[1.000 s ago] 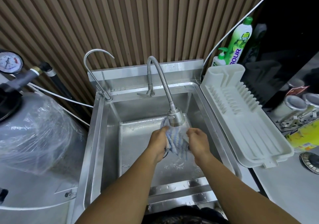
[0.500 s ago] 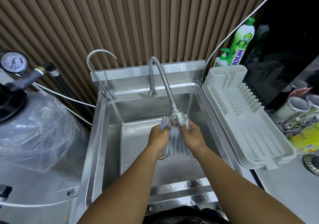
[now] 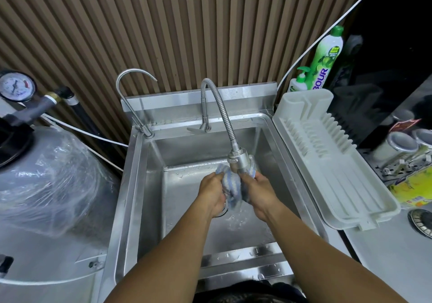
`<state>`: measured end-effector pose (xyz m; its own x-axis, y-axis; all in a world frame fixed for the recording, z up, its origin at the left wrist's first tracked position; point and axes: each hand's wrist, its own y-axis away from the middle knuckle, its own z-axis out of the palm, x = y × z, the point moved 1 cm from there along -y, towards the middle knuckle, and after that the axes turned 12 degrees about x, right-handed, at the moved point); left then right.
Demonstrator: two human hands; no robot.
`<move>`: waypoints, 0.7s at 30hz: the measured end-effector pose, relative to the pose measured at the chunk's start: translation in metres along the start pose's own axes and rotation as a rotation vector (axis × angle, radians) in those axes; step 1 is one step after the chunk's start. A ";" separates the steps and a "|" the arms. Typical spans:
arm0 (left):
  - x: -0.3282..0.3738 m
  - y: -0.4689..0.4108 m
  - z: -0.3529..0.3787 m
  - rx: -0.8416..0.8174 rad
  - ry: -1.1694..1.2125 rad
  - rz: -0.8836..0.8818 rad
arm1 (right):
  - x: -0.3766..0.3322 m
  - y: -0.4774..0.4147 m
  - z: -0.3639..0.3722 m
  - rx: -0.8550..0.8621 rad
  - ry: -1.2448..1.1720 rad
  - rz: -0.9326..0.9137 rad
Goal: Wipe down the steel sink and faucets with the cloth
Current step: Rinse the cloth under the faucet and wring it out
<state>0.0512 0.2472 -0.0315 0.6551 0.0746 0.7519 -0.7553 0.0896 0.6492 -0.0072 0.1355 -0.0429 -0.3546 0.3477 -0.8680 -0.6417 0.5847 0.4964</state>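
Though the slim gooseneck tap (image 3: 132, 111), far left on the back ledge, and the rims of the steel sink (image 3: 124, 197) aren't being wiped yet, the step in hand looks like prep: rinsing or wringing the cloth under the tap, so I'd put the task early or betw. passes. L hand (image 3: 211, 194) has its fingers curled round the cloth's left end, over the drain (image 3: 223, 212), mid-basin. Cloth (image 3: 230, 183) sits bunched betw. both hands, touching or just under the spray head (image 3: 240, 161) of the flex tap (image 3: 225, 116); can't tell which. R hand (image 3: 258, 194) grips the right end the same way, close to the head. Water glints on the sink floor just below. Next move, I reckon: squeeze out the excess over the basin, free one hand, fold the cloth to a flat pad, then start on taps & walls. Cloth looks white w/ pale blue stripes, soaked, limp, twisted like a rope; it should mould round the tap necks easily. Dish rack (image 3: 346, 195) stands just beside the right rim, green soap bottle (image 3: 327, 55) behind it, far right.
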 end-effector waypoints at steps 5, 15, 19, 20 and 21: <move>-0.008 0.002 0.020 -0.021 -0.232 0.099 | -0.002 0.002 0.019 0.136 0.006 0.029; -0.016 -0.007 0.027 0.123 -0.235 0.066 | 0.001 -0.001 0.031 0.290 0.035 0.113; -0.018 -0.012 0.027 0.099 -0.253 0.045 | 0.006 -0.001 0.035 0.302 0.054 0.120; -0.017 -0.014 0.028 0.098 -0.264 0.053 | 0.006 -0.001 0.034 0.310 0.070 0.123; -0.018 -0.016 0.028 0.100 -0.273 0.054 | 0.006 -0.002 0.034 0.316 0.083 0.130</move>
<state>0.0511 0.2165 -0.0518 0.5945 -0.1949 0.7801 -0.7961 -0.0062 0.6052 0.0150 0.1612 -0.0486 -0.4815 0.3809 -0.7893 -0.3499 0.7422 0.5716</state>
